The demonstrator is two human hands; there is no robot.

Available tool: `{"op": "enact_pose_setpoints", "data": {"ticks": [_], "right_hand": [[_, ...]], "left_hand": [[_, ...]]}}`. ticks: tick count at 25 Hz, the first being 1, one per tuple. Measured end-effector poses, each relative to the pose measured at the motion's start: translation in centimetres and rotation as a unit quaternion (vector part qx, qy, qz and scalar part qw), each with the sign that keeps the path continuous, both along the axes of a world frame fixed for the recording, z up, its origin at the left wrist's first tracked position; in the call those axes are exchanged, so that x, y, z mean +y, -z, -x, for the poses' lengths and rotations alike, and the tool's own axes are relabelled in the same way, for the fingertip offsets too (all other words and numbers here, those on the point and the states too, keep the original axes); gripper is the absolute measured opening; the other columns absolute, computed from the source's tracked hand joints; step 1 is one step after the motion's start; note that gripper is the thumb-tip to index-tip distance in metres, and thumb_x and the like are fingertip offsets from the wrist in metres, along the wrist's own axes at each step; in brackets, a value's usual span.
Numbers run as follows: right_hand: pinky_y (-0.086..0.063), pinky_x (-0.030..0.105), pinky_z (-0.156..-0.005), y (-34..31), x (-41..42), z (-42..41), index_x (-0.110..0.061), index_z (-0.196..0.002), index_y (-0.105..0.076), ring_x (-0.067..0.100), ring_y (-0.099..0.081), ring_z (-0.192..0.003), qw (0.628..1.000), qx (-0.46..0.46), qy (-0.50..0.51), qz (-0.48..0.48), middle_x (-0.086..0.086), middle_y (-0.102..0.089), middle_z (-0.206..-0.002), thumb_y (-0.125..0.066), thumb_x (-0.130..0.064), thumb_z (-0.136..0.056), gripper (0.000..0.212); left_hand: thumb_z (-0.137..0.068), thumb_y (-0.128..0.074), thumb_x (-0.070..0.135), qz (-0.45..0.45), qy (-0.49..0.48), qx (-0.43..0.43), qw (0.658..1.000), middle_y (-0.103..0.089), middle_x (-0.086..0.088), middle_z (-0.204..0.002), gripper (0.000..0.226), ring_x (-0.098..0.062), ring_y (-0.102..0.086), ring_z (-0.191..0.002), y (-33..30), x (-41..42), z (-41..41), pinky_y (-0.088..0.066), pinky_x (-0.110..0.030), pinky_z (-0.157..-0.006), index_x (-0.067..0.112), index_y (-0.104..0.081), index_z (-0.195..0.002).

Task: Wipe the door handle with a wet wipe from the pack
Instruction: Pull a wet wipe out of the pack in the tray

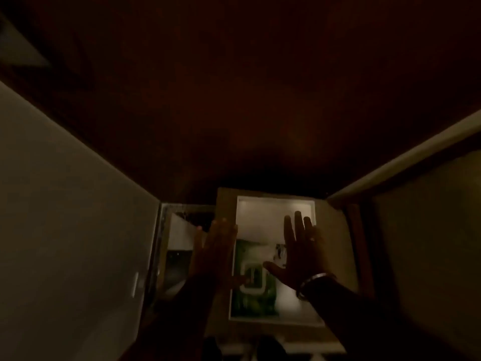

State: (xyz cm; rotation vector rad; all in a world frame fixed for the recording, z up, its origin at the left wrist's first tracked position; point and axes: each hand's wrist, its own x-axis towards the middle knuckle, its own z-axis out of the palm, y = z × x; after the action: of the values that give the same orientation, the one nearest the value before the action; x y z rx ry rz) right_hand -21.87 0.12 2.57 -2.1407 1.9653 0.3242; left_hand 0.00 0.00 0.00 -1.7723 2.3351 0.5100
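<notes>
The scene is very dark. A green wet wipe pack (pixel 253 295) with a white lid flap lies in a white tray (pixel 276 212) on a small brown surface below me. My left hand (pixel 216 251) hovers flat, fingers together, over the tray's left edge. Over the pack's right side my right hand (pixel 296 251) is spread with fingers apart, a bracelet on its wrist. Neither hand holds anything. On the pale door at the left sits a small light door handle (pixel 135 284).
The pale door (pixel 65 204) fills the left side. A dark brown wall (pixel 247 100) rises ahead. A light frame edge (pixel 403 157) runs diagonally at the right. White and dark items (pixel 179 235) lie left of the tray.
</notes>
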Motion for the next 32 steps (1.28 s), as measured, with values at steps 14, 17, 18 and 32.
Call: {"op": "enact_pose_setpoints", "data": {"ticks": [14, 17, 18, 32], "right_hand": [[-0.054, 0.041, -0.091, 12.4, 5.1, -8.1, -0.013, -0.140, -0.032, 0.032, -0.053, -0.115, 0.908, -0.195, 0.343, -0.137, 0.010, -0.045, -0.128, -0.074, -0.060, -0.073, 0.091], [-0.055, 0.034, -0.077, 11.9, 5.9, -7.8, -0.011, -0.129, -0.045, 0.029, -0.060, -0.101, 0.900, -0.233, 0.358, -0.086, 0.009, -0.055, -0.112, -0.069, -0.047, -0.082, 0.063], [-0.054, 0.030, -0.072, 11.4, 6.3, -7.1, -0.008, -0.123, -0.052, 0.031, -0.064, -0.097, 0.882, -0.278, 0.376, -0.053, 0.008, -0.059, -0.103, -0.065, -0.035, -0.089, 0.046], [-0.050, 0.060, -0.099, 10.6, 8.3, -0.3, -0.005, -0.104, -0.068, 0.042, -0.060, -0.114, 0.687, -0.533, 0.487, -0.082, 0.023, -0.063, -0.118, -0.049, -0.011, -0.104, 0.019]], "left_hand": [[-0.057, -0.013, 0.097, -0.086, 0.069, -0.004, 0.994, -0.009, -0.021, -0.158, 0.122, -0.039, -0.001, -0.144, 12.3, 4.0, -0.3, 0.015, -0.062, -0.110, 0.018, -0.011, -0.150], [-0.059, -0.019, 0.096, -0.090, 0.070, -0.001, 0.994, -0.010, -0.021, -0.157, 0.121, -0.040, -0.005, -0.144, 12.3, 3.9, -0.4, 0.016, -0.062, -0.110, 0.018, -0.011, -0.150], [-0.057, -0.022, 0.097, -0.086, 0.075, -0.007, 0.993, -0.006, -0.021, -0.158, 0.123, -0.040, -0.003, -0.144, 12.3, 3.8, -0.4, 0.018, -0.061, -0.109, 0.018, -0.007, -0.150], [-0.081, -0.054, 0.058, -0.056, -0.092, 0.106, 0.988, -0.059, -0.003, -0.107, 0.036, -0.023, -0.052, -0.102, 8.2, 5.7, 7.2, -0.038, -0.042, -0.092, 0.023, -0.061, -0.087]]}}
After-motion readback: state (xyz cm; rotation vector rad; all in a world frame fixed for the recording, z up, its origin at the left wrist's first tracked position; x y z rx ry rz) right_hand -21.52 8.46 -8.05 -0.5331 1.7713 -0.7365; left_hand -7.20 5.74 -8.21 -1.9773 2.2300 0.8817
